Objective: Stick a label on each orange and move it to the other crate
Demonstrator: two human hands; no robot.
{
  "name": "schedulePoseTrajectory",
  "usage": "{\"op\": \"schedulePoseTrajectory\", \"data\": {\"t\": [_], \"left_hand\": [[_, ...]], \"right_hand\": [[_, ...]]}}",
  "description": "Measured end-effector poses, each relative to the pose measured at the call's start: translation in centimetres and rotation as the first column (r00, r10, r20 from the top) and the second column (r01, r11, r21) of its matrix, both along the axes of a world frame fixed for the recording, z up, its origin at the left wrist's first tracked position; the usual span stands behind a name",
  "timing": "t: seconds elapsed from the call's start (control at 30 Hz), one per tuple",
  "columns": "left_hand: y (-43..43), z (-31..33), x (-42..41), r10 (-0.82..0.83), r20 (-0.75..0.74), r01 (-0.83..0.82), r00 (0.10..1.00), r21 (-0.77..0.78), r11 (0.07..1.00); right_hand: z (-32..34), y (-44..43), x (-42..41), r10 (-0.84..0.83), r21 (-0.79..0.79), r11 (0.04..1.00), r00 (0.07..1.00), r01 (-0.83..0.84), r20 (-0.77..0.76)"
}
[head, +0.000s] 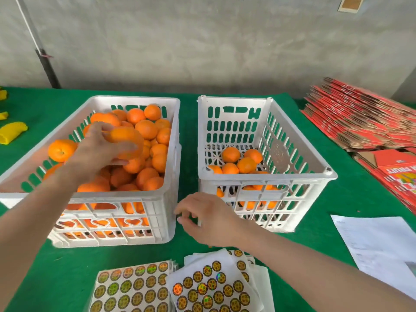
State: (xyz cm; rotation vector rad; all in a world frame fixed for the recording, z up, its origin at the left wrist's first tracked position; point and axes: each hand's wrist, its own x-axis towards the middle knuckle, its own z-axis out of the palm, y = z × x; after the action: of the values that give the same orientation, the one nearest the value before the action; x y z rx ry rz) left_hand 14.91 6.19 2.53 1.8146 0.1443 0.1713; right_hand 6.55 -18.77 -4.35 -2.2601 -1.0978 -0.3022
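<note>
Counting stock, we find the left crate (176, 131) heaped and the right crate (292, 179) holding few oranges (246, 165): most of the work is left. The left hand (96, 152) grasps one orange (128, 138) above the heap. Whether the half-curled right hand (209, 221), near the label sheets (202, 287), pinches a label we cannot tell.

Left hand (96, 149) round an orange (127, 137); right hand (208, 221) low, fingers (188, 220) half curled.

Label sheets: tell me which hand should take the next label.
Right. The right hand hovers just beyond the label sheets, fingers loosely curled; the left hand is busy, gripping an orange over the full crate.
</note>
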Motion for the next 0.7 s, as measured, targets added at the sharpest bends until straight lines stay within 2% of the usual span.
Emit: {"op": "schedulePoseTrajectory", "data": {"t": [0.03,0.07,0.1,0.13,0.17,0.27,0.37,0.47,0.57,0.63,0.7], "left_hand": [[-0.6,0.3,-1.0,-0.048,0.006,0.049,0.999,-0.174,0.983],[-1.4,0.8,-2.5,-0.102,0.035,0.108,0.994,-0.275,0.955],[-2.2,1.2,-3.9,-0.151,0.069,0.165,0.986,-0.325,0.931],[-3.0,1.4,-5.4,-0.216,0.103,0.239,0.971,-0.393,0.888],[-3.7,1.4,-6.8,-0.279,0.125,0.305,0.952,-0.447,0.841],[-5.6,0.8,-10.6,-0.432,0.123,0.420,0.894,-0.567,0.709],[-7.5,-1.7,-13.2,-0.553,-0.016,0.413,0.833,-0.648,0.640],[-9.2,-5.2,-14.3,-0.569,-0.222,0.341,0.792,-0.612,0.714],[-10.6,-8.0,-14.3,-0.505,-0.365,0.355,0.782,-0.404,0.843],[-11.4,-8.9,-13.6,-0.526,-0.418,0.424,0.741,-0.316,0.849],[-12.0,-9.1,-12.5,-0.601,-0.448,0.507,0.662,-0.323,0.799]], "right_hand": [[-1.3,-0.7,-0.2,-0.039,-0.231,0.973,0.985,0.000,-0.166],[-2.7,-1.4,-0.3,-0.116,-0.466,0.884,0.950,-0.033,-0.288],[-4.1,-2.2,-0.2,-0.209,-0.626,0.776,0.907,-0.074,-0.366],[-5.3,-2.8,-0.2,-0.287,-0.715,0.692,0.873,-0.094,-0.393],[-6.3,-3.3,-0.2,-0.350,-0.755,0.650,0.849,-0.085,-0.396],[-8.1,-4.5,-0.5,-0.432,-0.765,0.643,0.811,-0.030,-0.395],[-8.5,-4.9,-1.0,-0.432,-0.722,0.692,0.805,0.008,-0.406],[-8.4,-5.2,-1.1,-0.437,-0.650,0.756,0.798,0.075,-0.416],[-7.7,-5.9,-0.9,-0.411,-0.513,0.852,0.742,0.106,-0.529],[-6.8,-6.4,-0.7,-0.319,-0.361,0.929,0.671,0.082,-0.669],[-6.0,-6.7,-0.7,-0.207,-0.194,0.977,0.592,0.086,-0.779]]}}
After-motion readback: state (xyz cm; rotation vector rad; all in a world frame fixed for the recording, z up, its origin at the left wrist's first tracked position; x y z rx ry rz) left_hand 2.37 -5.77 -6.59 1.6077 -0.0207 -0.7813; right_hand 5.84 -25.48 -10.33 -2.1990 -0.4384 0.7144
